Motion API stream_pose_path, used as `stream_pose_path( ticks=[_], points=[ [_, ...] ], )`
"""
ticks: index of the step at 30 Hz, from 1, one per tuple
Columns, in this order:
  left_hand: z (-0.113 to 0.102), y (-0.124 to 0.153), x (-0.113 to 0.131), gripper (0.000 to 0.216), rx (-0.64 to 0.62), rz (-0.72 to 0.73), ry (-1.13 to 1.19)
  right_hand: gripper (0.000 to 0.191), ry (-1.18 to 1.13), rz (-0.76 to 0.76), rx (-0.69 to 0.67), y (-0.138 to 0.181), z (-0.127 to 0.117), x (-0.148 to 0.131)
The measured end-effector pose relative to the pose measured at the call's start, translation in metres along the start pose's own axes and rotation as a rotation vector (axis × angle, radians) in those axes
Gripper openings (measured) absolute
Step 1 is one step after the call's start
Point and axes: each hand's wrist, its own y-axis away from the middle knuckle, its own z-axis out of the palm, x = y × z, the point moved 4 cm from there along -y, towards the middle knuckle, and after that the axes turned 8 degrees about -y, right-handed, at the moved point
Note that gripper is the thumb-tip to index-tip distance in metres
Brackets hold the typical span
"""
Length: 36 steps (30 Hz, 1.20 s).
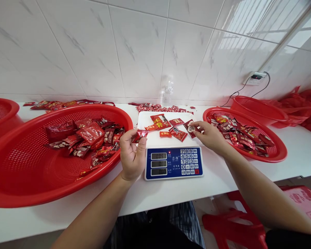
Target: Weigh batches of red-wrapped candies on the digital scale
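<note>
Left hand (131, 155) raised beside the scale, fingers pinched on a small red foil sachet (140, 135), long axis lying roughly level, pointing right toward the white weighing platform (147, 119). Right hand (209, 135) at the platform's right edge, fingers closed on a dark red sachet with a white mark (191, 128), tilted up and to the left. Blue-faced digital scale (173, 162) on a white table (300, 152), between two red perforated plastic baskets (20, 166) (281, 154) of sachets. White marbled wall tiles (134, 52) behind.
</note>
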Motion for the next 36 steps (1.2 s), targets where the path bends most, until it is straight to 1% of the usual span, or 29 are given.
stream_pose_path(
  ticks=[7,17,22,25,29,32,36],
  points=[
    [0.000,0.000,0.000,0.033,-0.010,-0.004,0.012,0.028,0.030,0.033,-0.015,-0.002,0.003,0.004],
    [-0.001,0.001,-0.002,0.036,-0.017,-0.026,0.014,0.029,0.031,-0.005,-0.011,-0.006,0.006,0.004],
    [0.000,0.001,-0.002,0.035,-0.020,-0.028,0.035,0.036,0.086,-0.011,-0.030,-0.005,0.005,0.000],
    [0.000,0.001,-0.003,0.036,-0.024,-0.023,0.033,0.035,0.092,-0.088,0.030,-0.002,-0.002,-0.007],
    [0.000,0.001,-0.002,0.037,-0.021,0.000,0.020,0.031,0.062,-0.180,0.108,0.003,-0.012,-0.025],
    [0.000,0.000,0.001,0.036,-0.029,0.019,-0.014,0.030,0.054,-0.220,0.118,0.007,-0.016,-0.038],
    [0.000,-0.001,0.003,0.033,-0.074,0.024,-0.100,0.027,0.067,-0.243,0.094,0.012,-0.014,-0.050]
  ],
)
